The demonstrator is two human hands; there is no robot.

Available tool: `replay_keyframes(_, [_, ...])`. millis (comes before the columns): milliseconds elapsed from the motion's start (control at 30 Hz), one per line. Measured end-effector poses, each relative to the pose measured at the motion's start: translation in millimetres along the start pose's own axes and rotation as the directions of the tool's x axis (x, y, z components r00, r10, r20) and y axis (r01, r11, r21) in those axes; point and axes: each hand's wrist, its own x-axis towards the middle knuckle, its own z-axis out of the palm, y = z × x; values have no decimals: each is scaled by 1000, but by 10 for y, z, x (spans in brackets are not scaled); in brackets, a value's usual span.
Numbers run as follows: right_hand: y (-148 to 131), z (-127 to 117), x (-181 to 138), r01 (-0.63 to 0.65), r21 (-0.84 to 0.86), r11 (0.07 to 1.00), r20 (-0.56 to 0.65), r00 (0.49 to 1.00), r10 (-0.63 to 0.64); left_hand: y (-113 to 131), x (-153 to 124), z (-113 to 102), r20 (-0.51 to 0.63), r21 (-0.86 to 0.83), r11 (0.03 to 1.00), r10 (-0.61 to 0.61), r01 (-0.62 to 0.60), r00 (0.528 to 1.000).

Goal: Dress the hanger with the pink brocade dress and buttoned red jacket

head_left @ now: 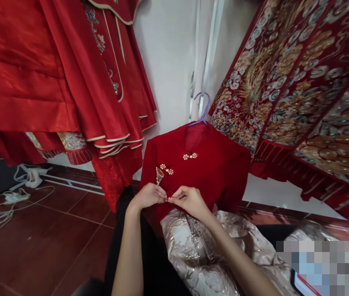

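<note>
A dark red jacket [211, 168] hangs on a purple hanger [203, 107] in front of me, with pearl frog clasps [190, 156] down its front and a small gold tassel ornament [159, 175]. My left hand [149, 195] and my right hand [188, 200] meet at the jacket's lower front. Both pinch a small pearl clasp [168, 200] between their fingertips. A pale brocade cloth [199, 250] lies under my right forearm.
Red satin robes [69, 74] hang at the left. Heavily embroidered red and gold garments [300, 82] hang at the right. White cables and a plug [14, 197] lie on the dark red tiled floor [54, 242]. A white wall stands behind.
</note>
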Motion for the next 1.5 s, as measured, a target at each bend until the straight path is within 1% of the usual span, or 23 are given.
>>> replay_keyframes(133, [171,246,5,7,38,999,-135,991,-2,-43,28,-9,-52,11,1000,-5,5,999])
replay_keyframes(300, [163,335,-25,14,36,999,-234,972,-5,-46,46,18,-105,43,999,1,4,994])
replay_keyframes(500, [200,355,-37,44,0,999,-255,966,-43,-57,44,27,-144,86,996,11,1,990])
replay_keyframes(633, [219,363,-39,60,-8,998,-250,966,-60,-47,28,19,-130,76,996,-28,38,991])
replay_keyframes(700, [188,324,-28,72,-29,997,-222,972,-77,-32,6,9,-104,28,998,-59,63,993])
replay_keyframes(767, [118,228,-8,76,-70,995,-156,984,-87,-16,-28,-22,-106,-34,996,-86,83,991])
replay_keyframes(833, [15,75,14,63,-96,993,-119,990,-75,-6,-71,-81,-179,-51,994,-101,93,979])
replay_keyframes(900, [-104,-108,30,40,-80,996,-167,985,-53,-5,-115,-159,-279,-8,996,-92,94,956])
replay_keyframes(967, [-210,-279,35,24,-42,999,-245,969,-34,-11,-149,-227,-329,61,994,-65,90,942])
replay_keyframes(1033, [-285,-401,31,19,-11,1000,-286,958,-21,-15,-162,-256,-321,121,990,-28,71,947])
replay_keyframes(1100, [-318,-457,24,16,5,1000,-289,957,-14,-8,-153,-234,-280,154,987,0,45,960])
replay_keyframes(1200, [-307,-439,17,12,5,1000,-250,968,-10,31,-114,-131,-174,198,980,23,12,984])
replay_keyframes(1300, [-267,-379,19,10,-17,1000,-198,980,-13,71,-69,-24,-91,267,964,33,-8,995])
replay_keyframes(1367, [-247,-358,23,9,-39,999,-178,984,-15,78,-40,20,-81,309,951,23,3,996])
replay_keyframes(1500, [-236,-376,31,0,-76,997,-176,984,-14,42,7,46,-107,356,934,15,24,994])
